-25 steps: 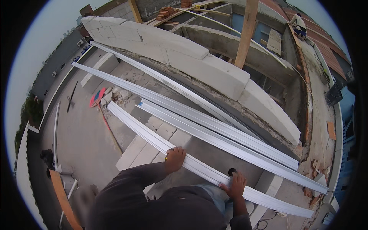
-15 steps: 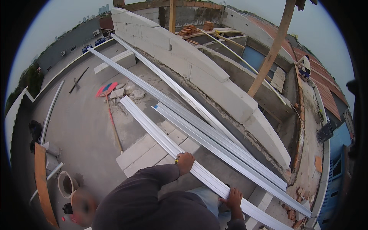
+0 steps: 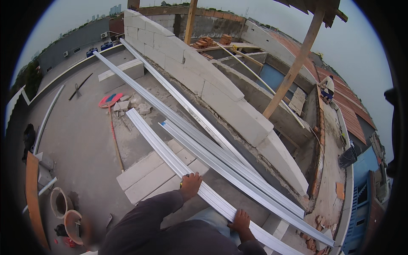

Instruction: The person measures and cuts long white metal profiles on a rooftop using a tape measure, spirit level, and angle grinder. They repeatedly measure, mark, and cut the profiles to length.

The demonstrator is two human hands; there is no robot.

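A long silver metal channel (image 3: 158, 147) with a ribbed profile runs diagonally from the middle left toward the lower right, across pale blocks (image 3: 148, 174). My left hand (image 3: 191, 185) is closed over it near those blocks, with a small yellow-and-black thing (image 3: 181, 184) partly showing beneath the fingers. Further down the same channel, my right hand (image 3: 241, 221) grips its edge, thumb on the near side. Beside it on the far side lie a second channel (image 3: 204, 156), with a blue mark at its end, and other long channels (image 3: 140, 91).
A low, stepped block wall (image 3: 221, 102) stands beyond the channels. A red dustpan (image 3: 110, 100) with a long handle lies near rubble. Buckets (image 3: 60, 202) and a wooden board (image 3: 35, 195) are at the left. At the right, a person (image 3: 327, 87) crouches by a roof edge.
The whole view has swung slightly, so the scene sits further left and a little lower. Both hands keep about the same places on the channel.
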